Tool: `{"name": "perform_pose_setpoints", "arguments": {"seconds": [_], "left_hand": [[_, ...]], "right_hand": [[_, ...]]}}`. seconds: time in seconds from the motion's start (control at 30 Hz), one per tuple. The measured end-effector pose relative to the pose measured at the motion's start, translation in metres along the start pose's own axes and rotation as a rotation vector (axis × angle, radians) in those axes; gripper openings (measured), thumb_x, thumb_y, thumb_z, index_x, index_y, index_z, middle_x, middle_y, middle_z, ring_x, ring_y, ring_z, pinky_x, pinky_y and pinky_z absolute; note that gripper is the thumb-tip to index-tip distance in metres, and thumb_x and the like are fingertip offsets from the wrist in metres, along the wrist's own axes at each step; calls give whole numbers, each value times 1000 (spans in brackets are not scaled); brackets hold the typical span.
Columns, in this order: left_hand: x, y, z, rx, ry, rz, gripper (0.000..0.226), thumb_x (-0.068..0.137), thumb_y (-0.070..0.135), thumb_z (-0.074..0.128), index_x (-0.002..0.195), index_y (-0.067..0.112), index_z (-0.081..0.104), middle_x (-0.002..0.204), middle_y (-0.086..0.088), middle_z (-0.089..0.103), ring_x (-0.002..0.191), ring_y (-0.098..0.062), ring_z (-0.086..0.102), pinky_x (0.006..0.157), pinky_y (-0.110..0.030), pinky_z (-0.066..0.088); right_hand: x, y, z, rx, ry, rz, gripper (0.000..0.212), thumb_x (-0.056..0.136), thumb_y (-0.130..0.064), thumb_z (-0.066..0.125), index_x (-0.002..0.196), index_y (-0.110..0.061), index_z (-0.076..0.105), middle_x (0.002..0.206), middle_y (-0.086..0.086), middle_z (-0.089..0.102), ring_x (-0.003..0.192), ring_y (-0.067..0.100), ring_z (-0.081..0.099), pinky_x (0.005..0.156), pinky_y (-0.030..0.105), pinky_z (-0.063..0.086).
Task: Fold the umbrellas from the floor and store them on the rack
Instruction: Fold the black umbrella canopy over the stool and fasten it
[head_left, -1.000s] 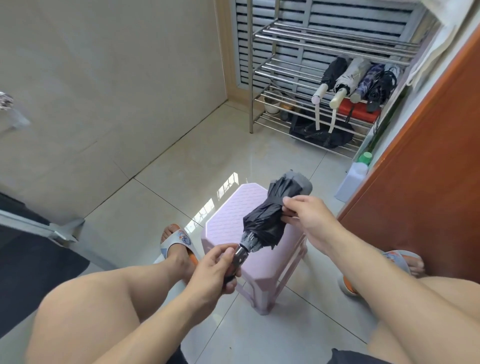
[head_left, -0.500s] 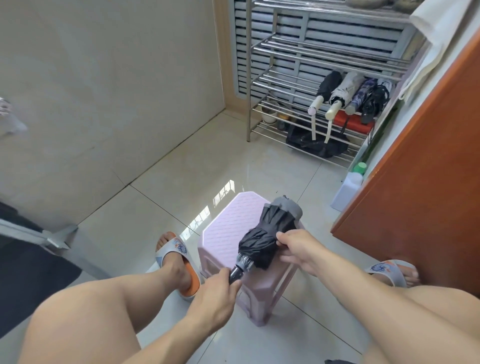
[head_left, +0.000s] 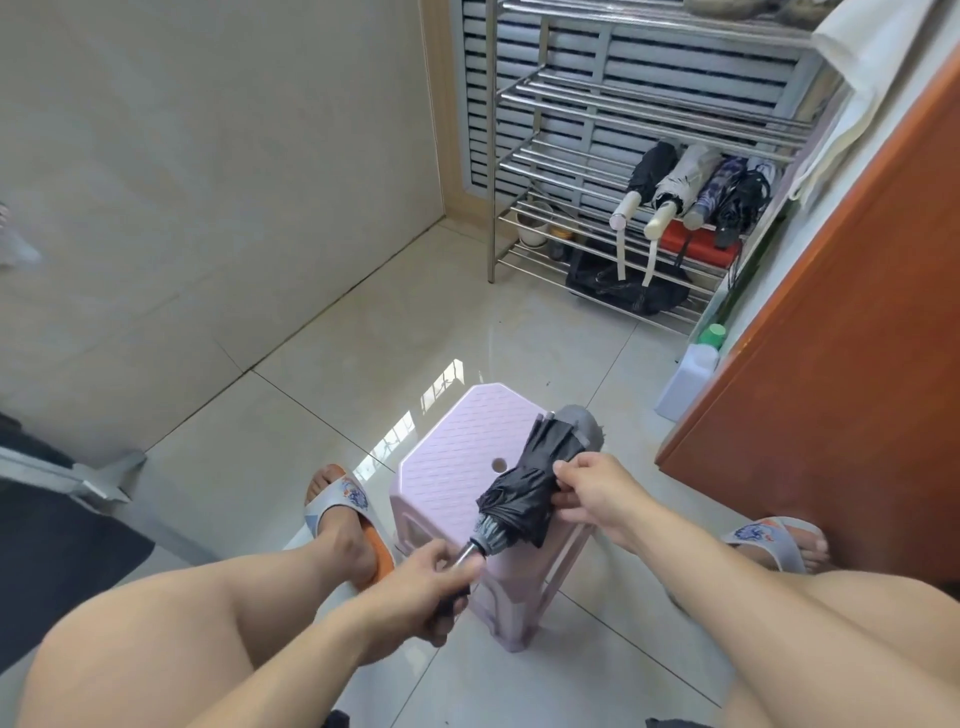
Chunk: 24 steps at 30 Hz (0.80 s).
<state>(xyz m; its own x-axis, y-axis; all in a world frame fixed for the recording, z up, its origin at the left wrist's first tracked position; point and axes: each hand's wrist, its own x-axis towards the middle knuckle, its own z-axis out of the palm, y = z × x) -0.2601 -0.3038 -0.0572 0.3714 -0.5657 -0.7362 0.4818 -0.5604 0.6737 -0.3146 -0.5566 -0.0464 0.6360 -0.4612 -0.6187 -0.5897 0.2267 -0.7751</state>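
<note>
We've 4 umbrellas (head_left: 691, 189) racked on the rack (head_left: 571, 156) already; left hand (head_left: 415, 587) grips the handle, right hand (head_left: 597, 493) pinches the canopy of the black umbrella (head_left: 524, 493), wrap + store left imo.

Both arms and legs are bare, no sleeves showing. Each foot wears a grey slide sandal (head_left: 349, 512) with an orange sole and printed strap.

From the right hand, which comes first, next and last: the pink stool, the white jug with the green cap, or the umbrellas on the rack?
From the right hand:
1. Pink stool, just left of it, under the black umbrella it pinches.
2. White jug, farther up by the orange door.
3. Racked umbrellas, farthest, at the back.
</note>
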Motion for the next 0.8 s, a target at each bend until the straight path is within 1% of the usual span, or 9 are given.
{"name": "perform_pose_setpoints", "arguments": {"seconds": [0.1, 0.13, 0.2, 0.27, 0.37, 0.47, 0.57, 0.63, 0.8], "left_hand": [[11, -16, 18, 804, 282, 220, 37, 88, 55, 68, 95, 23, 51, 92, 5, 54, 79, -17, 57, 70, -32, 50], [12, -16, 23, 887, 389, 251, 31, 90, 55, 64, 94, 25, 53, 98, 5, 54, 89, -20, 58, 79, -35, 50], [12, -12, 33, 829, 535, 281, 22, 98, 41, 57, 112, 24, 54, 109, -1, 61, 102, -29, 60, 84, -40, 49], [13, -9, 35, 823, 622, 301, 28, 101, 25, 49, 128, 24, 42, 111, -8, 67, 102, -35, 63, 79, -42, 48], [13, -9, 37, 870, 707, 381, 20, 105, 38, 38, 121, 26, 39, 111, -3, 64, 103, -31, 60, 82, -43, 48], [15, -15, 43, 949, 698, 412, 36, 100, 58, 41, 121, 28, 41, 111, 5, 56, 105, -22, 60, 78, -37, 49], [27, -20, 28, 1107, 682, 400, 28, 100, 39, 55, 116, 27, 34, 106, 2, 53, 93, -27, 63, 63, -39, 48], [28, -15, 17, 1056, 690, 360, 21, 100, 29, 52, 109, 28, 33, 105, 1, 59, 92, -33, 63, 64, -41, 47], [17, 14, 22, 942, 671, 313, 33, 98, 58, 45, 97, 26, 39, 92, -7, 69, 92, -39, 62, 69, -41, 46]], "right_hand": [[0, 3, 10, 3, 3, -4, 21, 103, -17, 58, 82, -11, 58, 95, 10, 65, 79, 19, 67, 66, 31, 58], [0, 3, 13, 13, 5, -4, 20, 102, -16, 59, 82, -10, 59, 97, 10, 66, 80, 19, 67, 70, 33, 60], [3, 2, 18, 74, 14, -5, 17, 101, -14, 61, 85, -7, 62, 102, 11, 67, 88, 20, 70, 81, 39, 63], [7, -2, 18, 124, 62, -6, 15, 100, -14, 62, 88, -5, 64, 107, 13, 68, 94, 23, 71, 79, 37, 63], [13, -7, 23, 216, 120, 35, 13, 98, -10, 63, 86, -5, 63, 104, 14, 67, 89, 24, 71, 66, 33, 61], [11, -12, 34, 263, 123, 57, 13, 98, -6, 61, 85, -6, 60, 105, 15, 65, 95, 28, 70, 71, 37, 62], [11, -18, 39, 359, 165, 75, 19, 98, -1, 59, 86, -14, 52, 103, 14, 65, 100, 30, 68, 85, 46, 61], [11, -20, 40, 376, 153, 69, 15, 99, -3, 61, 87, -11, 55, 101, 13, 65, 96, 27, 68, 80, 41, 61], [19, -29, 34, 362, 83, 12, 7, 95, -7, 69, 93, -1, 66, 92, 12, 66, 78, 18, 64, 66, 30, 60]]}}
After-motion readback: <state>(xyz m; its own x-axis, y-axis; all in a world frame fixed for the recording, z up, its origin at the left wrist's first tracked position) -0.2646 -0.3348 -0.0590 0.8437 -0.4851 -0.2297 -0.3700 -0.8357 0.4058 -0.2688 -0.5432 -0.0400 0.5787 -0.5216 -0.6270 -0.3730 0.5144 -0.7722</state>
